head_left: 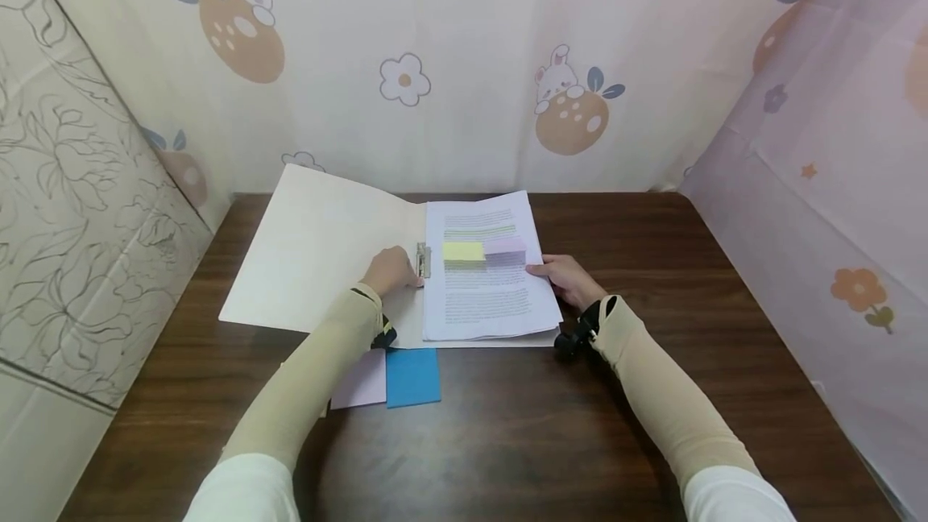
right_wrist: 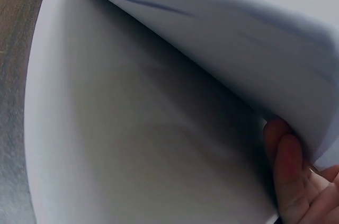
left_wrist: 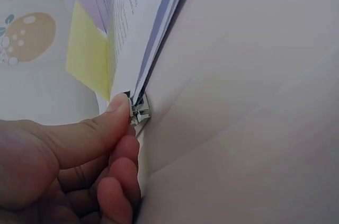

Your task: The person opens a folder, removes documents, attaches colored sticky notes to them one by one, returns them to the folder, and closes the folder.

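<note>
A white folder lies spread on the table, its cover (head_left: 319, 240) turned to the left. Printed papers (head_left: 478, 304) sit at its spine, with a yellow sticky note (head_left: 462, 251) and a purple sticky note (head_left: 505, 246) on the top sheet. My left hand (head_left: 391, 270) is at the metal clip (left_wrist: 140, 112); in the left wrist view the thumb and curled fingers pinch it where the papers' edge enters. My right hand (head_left: 571, 279) grips the right edge of the papers, thumb on top. In the right wrist view its fingers (right_wrist: 290, 166) are under the lifted sheets.
Below the folder lie a blue pad (head_left: 413, 378) and a light purple pad (head_left: 362, 381), partly behind the left forearm. The dark wooden table (head_left: 507, 441) meets patterned curtains (head_left: 464, 135) at the back and sides.
</note>
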A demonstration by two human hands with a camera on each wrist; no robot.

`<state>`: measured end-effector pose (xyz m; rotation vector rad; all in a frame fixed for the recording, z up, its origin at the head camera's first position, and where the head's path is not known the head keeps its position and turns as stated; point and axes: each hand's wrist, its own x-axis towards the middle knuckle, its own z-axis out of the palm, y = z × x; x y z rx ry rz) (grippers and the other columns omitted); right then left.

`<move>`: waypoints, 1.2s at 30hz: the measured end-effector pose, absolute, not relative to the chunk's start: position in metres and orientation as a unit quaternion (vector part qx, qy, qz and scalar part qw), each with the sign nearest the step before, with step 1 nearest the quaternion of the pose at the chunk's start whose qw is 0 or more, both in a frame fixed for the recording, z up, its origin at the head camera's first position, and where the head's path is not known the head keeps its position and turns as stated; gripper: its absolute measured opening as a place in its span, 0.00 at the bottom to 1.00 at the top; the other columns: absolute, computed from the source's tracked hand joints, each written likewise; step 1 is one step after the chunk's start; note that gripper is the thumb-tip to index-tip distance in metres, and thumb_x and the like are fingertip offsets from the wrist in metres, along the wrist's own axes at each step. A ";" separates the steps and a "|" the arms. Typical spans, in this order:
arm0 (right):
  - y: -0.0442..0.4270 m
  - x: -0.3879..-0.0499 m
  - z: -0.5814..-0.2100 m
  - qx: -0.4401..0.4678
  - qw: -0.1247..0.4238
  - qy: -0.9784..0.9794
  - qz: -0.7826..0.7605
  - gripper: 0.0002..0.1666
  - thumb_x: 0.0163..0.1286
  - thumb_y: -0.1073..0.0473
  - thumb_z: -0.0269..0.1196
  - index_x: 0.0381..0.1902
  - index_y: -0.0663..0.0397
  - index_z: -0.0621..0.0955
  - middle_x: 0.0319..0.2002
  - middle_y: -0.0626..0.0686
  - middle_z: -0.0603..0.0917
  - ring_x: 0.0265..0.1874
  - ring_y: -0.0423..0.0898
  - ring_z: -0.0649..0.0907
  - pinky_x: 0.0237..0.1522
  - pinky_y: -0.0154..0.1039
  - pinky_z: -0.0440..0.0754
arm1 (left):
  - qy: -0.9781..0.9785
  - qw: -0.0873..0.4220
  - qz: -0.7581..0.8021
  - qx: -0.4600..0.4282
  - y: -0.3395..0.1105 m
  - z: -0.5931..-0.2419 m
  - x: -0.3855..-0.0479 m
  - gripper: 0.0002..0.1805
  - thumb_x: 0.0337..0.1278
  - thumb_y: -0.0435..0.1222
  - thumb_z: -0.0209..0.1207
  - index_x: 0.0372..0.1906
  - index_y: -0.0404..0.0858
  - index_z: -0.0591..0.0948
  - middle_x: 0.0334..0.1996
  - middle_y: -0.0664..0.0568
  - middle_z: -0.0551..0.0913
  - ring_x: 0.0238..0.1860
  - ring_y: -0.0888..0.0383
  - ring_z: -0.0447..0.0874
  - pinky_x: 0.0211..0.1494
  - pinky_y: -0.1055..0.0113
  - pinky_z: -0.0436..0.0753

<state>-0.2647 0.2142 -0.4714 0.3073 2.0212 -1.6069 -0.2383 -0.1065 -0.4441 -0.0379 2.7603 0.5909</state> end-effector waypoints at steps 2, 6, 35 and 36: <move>0.213 -0.265 -0.472 0.115 0.267 0.749 -0.596 0.30 0.72 0.59 0.58 0.69 0.59 0.69 0.47 0.52 0.83 0.34 0.39 0.85 0.37 0.34 0.83 | 0.963 0.163 0.212 -0.015 -0.108 -0.443 -0.237 0.17 0.52 0.42 0.69 0.37 0.31 0.85 0.27 0.49 0.80 0.31 0.56 0.72 0.35 0.67 0.70; 0.213 -0.265 -0.474 0.114 0.261 0.751 -0.595 0.29 0.72 0.58 0.59 0.68 0.60 0.69 0.47 0.53 0.84 0.34 0.39 0.85 0.37 0.34 0.82 | 0.961 0.161 0.225 -0.014 -0.110 -0.444 -0.236 0.16 0.53 0.41 0.69 0.37 0.32 0.85 0.30 0.48 0.83 0.32 0.55 0.73 0.35 0.67 0.71; 0.220 -0.246 -0.465 0.037 0.143 0.898 -0.414 0.21 0.67 0.56 0.62 0.53 0.64 0.78 0.23 0.51 0.76 0.16 0.44 0.72 0.21 0.36 0.72 | 0.968 0.113 0.217 0.055 -0.144 -0.412 -0.216 0.14 0.60 0.42 0.62 0.41 0.33 0.84 0.43 0.42 0.86 0.41 0.49 0.81 0.49 0.55 0.78; 0.220 -0.245 -0.465 0.034 0.141 0.900 -0.411 0.21 0.67 0.57 0.62 0.53 0.64 0.78 0.24 0.52 0.77 0.17 0.44 0.73 0.21 0.36 0.72 | 0.968 0.113 0.217 0.052 -0.147 -0.410 -0.216 0.15 0.61 0.42 0.61 0.42 0.33 0.84 0.43 0.41 0.86 0.41 0.48 0.81 0.49 0.55 0.78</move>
